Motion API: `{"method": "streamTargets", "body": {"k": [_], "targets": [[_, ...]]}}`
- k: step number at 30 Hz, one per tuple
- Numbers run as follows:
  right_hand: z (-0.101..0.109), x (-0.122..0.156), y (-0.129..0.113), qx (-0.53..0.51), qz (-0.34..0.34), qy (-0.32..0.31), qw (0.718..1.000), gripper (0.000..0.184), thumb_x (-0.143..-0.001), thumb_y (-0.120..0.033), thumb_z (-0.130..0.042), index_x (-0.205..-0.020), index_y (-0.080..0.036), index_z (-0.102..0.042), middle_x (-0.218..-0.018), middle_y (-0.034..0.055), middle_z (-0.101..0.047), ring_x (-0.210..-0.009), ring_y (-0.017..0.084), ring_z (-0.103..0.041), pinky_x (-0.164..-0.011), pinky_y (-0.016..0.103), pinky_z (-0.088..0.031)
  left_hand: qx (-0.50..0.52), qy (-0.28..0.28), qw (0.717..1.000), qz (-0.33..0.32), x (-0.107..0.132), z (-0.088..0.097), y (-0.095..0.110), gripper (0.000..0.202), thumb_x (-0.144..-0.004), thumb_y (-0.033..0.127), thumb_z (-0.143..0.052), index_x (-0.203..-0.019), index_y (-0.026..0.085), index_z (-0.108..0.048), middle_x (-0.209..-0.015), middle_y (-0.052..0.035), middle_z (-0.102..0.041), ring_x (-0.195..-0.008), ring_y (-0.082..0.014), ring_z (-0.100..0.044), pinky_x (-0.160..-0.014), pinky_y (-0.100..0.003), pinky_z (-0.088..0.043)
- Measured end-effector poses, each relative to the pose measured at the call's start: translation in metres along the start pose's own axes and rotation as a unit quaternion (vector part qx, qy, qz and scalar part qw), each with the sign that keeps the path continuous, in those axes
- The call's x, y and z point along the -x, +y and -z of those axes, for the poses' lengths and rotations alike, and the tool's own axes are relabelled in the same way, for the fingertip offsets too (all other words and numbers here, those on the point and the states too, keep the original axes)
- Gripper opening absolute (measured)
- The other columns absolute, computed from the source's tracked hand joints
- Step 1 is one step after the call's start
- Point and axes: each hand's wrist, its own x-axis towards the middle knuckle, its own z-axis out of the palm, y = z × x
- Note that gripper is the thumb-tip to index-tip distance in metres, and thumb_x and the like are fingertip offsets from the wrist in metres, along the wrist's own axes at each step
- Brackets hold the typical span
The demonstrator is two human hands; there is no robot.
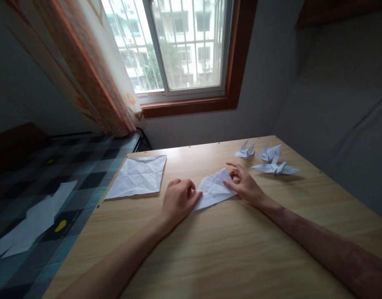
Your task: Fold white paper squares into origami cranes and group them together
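A white sheet of paper [213, 187], folded and marked with creases, lies on the wooden table between my hands. At its left corner, my left hand [180, 197] is closed, with the thumb pressed on the paper and the other fingers curled. My right hand [244, 185] grips the right edge, its thumb on top and the index finger stretched beyond the edge. The parts of the fingers beneath the paper are hidden. Left of my hands rests a flat, creased square sheet [139, 176].
Folded paper cranes stand at the table's [209, 257] back right, one crane [245, 150] behind a nearer crane [275, 167]. White paper pieces [38, 222] lie on a checked bed [94, 166] at left. A curtain [94, 62] hangs beside the window [191, 45].
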Motion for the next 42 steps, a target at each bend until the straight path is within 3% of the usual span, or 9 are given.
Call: {"method": "streamTargets", "body": {"k": [4,7,10,13,16,20,25,30,42], "targets": [[0.000,0.001,0.001,0.121,0.046,-0.005,0.992,0.076,-0.088,-0.036,-0.082,-0.157,-0.019,-0.056,-0.109,0.0071,-0.069,-0.091,0.024,-0.069,-0.084,0.039,-0.063,-0.026,-0.036,0.988,-0.151,0.001,-0.004,-0.004,0.021,-0.108,0.030,-0.058,-0.123,0.023,-0.072,-0.131,-0.0101,-0.076,-0.119,-0.0277,-0.068,-0.106,-0.045,-0.055],[0.000,0.003,-0.002,0.111,0.055,-0.013,0.992,0.074,-0.089,-0.034,-0.081,-0.158,-0.021,-0.057,-0.126,0.0118,-0.073,-0.106,0.028,-0.074,-0.095,0.045,-0.066,0.003,-0.108,0.967,-0.230,-0.003,-0.003,-0.007,0.030,-0.113,0.026,-0.050,-0.136,0.025,-0.069,-0.143,-0.0089,-0.074,-0.127,-0.0258,-0.068,-0.111,-0.044,-0.056],[0.000,0.005,-0.011,0.084,0.088,-0.038,0.992,0.061,-0.093,-0.027,-0.076,-0.153,-0.023,-0.064,-0.144,0.0126,-0.073,-0.124,0.030,-0.074,-0.108,0.047,-0.064,0.013,-0.135,0.962,-0.238,-0.006,-0.001,-0.011,0.034,-0.113,0.029,-0.051,-0.145,0.026,-0.065,-0.147,-0.0086,-0.072,-0.132,-0.0268,-0.068,-0.114,-0.046,-0.056],[0.000,0.008,-0.020,0.144,0.168,-0.098,0.970,0.045,-0.099,-0.019,-0.066,-0.142,-0.028,-0.075,-0.137,0.0088,-0.079,-0.127,0.030,-0.074,-0.113,0.050,-0.060,0.011,-0.139,0.963,-0.231,-0.006,0.000,-0.012,0.036,-0.114,0.031,-0.051,-0.147,0.026,-0.064,-0.150,-0.0087,-0.071,-0.135,-0.0276,-0.067,-0.116,-0.047,-0.056],[-0.003,0.013,-0.025,0.208,0.234,-0.163,0.936,0.059,-0.101,-0.011,-0.057,-0.156,-0.030,-0.065,-0.150,0.0071,-0.073,-0.141,0.030,-0.067,-0.122,0.052,-0.054,0.004,-0.132,0.969,-0.209,-0.005,0.000,-0.010,0.037,-0.112,0.030,-0.054,-0.146,0.025,-0.064,-0.149,-0.0116,-0.068,-0.134,-0.0288,-0.066,-0.115,-0.047,-0.057],[-0.005,0.018,-0.026,0.282,0.234,-0.212,0.906,0.073,-0.103,-0.008,-0.049,-0.172,-0.031,-0.043,-0.172,0.0056,-0.051,-0.160,0.028,-0.048,-0.132,0.053,-0.043,-0.004,-0.121,0.976,-0.181,-0.004,0.001,-0.007,0.041,-0.108,0.032,-0.058,-0.149,0.023,-0.061,-0.146,-0.0143,-0.066,-0.133,-0.0309,-0.065,-0.117,-0.050,-0.055],[-0.001,0.021,-0.032,0.326,0.218,-0.269,0.880,0.069,-0.113,-0.027,-0.050,-0.177,-0.033,-0.027,-0.181,0.0053,-0.035,-0.168,0.028,-0.033,-0.138,0.056,-0.027,-0.019,-0.121,0.978,-0.167,-0.004,0.001,-0.007,0.055,-0.108,0.035,-0.057,-0.162,0.024,-0.052,-0.147,-0.0144,-0.064,-0.134,-0.0321,-0.061,-0.119,-0.052,-0.053],[-0.004,0.031,-0.044,0.337,0.214,-0.264,0.878,0.091,-0.107,-0.062,-0.061,-0.179,-0.023,-0.021,-0.182,0.0136,-0.030,-0.170,0.034,-0.027,-0.141,0.057,-0.019,-0.049,-0.133,0.976,-0.168,-0.002,0.000,-0.008,0.053,-0.111,0.038,-0.052,-0.161,0.022,-0.056,-0.146,-0.0146,-0.064,-0.132,-0.0317,-0.060,-0.120,-0.051,-0.051],[-0.016,0.042,-0.055,0.324,0.195,-0.308,0.873,0.104,-0.105,-0.075,-0.056,-0.179,-0.012,-0.019,-0.184,0.0182,-0.017,-0.172,0.034,-0.020,-0.142,0.050,-0.021,-0.055,-0.140,0.977,-0.153,-0.003,-0.001,-0.010,0.058,-0.111,0.041,-0.051,-0.165,0.021,-0.052,-0.169,-0.0124,-0.054,-0.155,-0.0317,-0.050,-0.131,-0.053,-0.042]]}}
